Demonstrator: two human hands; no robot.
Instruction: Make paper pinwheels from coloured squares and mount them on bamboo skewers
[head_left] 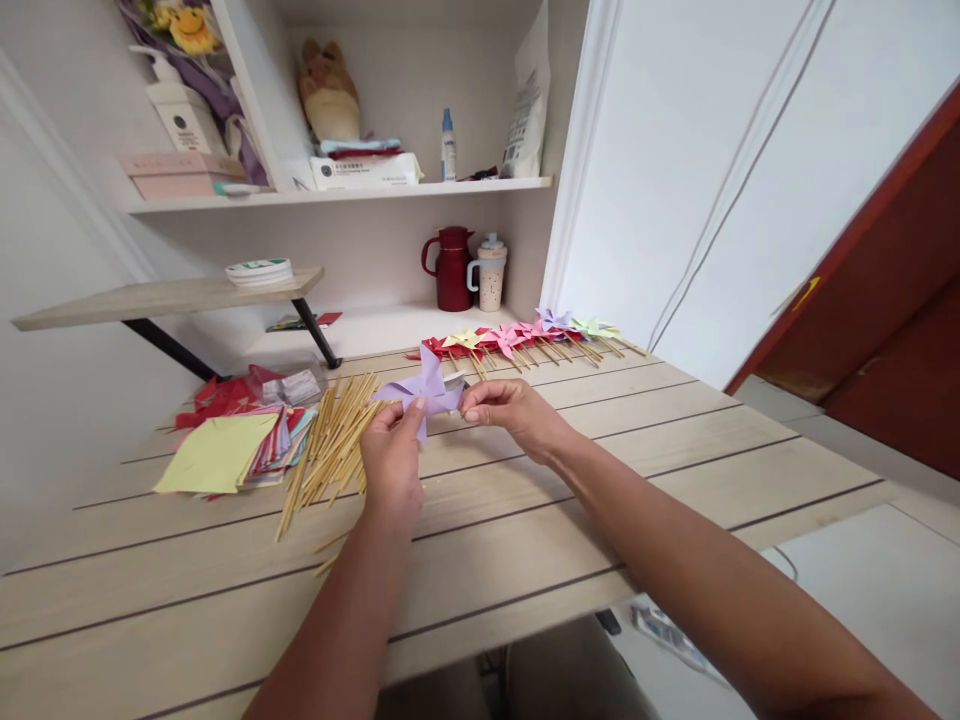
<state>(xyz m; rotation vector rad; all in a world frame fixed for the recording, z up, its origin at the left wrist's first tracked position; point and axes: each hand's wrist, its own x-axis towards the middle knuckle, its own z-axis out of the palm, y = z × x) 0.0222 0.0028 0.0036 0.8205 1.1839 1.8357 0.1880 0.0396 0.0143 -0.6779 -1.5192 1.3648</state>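
Note:
A light purple paper pinwheel [429, 376] is pinched in my left hand [394, 445], the thumb pressed near its centre. Just to its right, my right hand [510, 412] has thumb and forefinger closed together beside a pinwheel blade. Whatever sits between those fingertips is too small to make out. Left of my left hand lies a loose heap of thin wooden sticks [330, 440]. Beyond the sticks is a stack of coloured paper squares [217, 452] with a yellow one on top.
Finished pinwheels [507, 340] on sticks lie in a row along the table's back. A small raised shelf [172, 298] stands at the left. Behind are a dark red jug [453, 268] and a beige cup [491, 275]. A red bag [225, 398] lies under the raised shelf.

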